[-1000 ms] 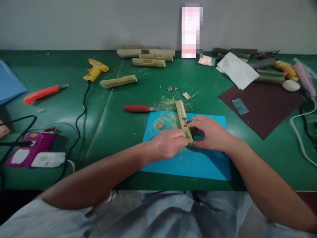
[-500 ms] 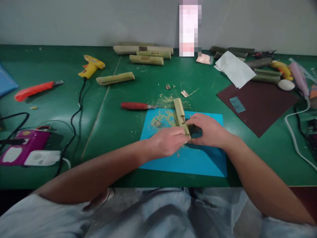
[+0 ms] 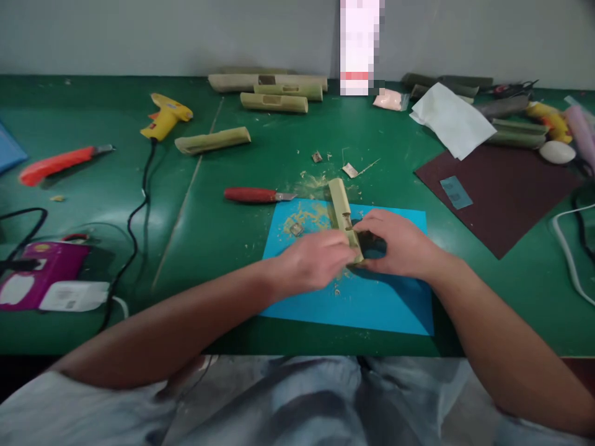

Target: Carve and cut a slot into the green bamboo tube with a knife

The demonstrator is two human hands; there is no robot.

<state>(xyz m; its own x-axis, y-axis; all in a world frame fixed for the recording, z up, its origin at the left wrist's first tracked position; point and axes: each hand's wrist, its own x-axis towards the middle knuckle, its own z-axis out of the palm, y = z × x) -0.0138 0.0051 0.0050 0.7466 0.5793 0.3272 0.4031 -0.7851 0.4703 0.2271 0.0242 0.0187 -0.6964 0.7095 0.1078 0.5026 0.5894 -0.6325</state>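
While right hand (image 3: 402,244) grips notched bamboo piece (image 3: 339,197) over far edge of blue sheet (image 3: 372,303), thumb and fingers part-spread along its side | left hand (image 3: 316,260): fingers bunched at near end, contents can't tell | change: left fingertips edged back, near end more exposed | likely same step, ongoing

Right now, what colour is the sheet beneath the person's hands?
The sheet is bright blue, showing best in the head view.

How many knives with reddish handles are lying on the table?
2: a dark-red knife by the upper-left corner of the blue sheet, and a bright-red knife left of the yellow glue gun. Others could hide under the white paper.
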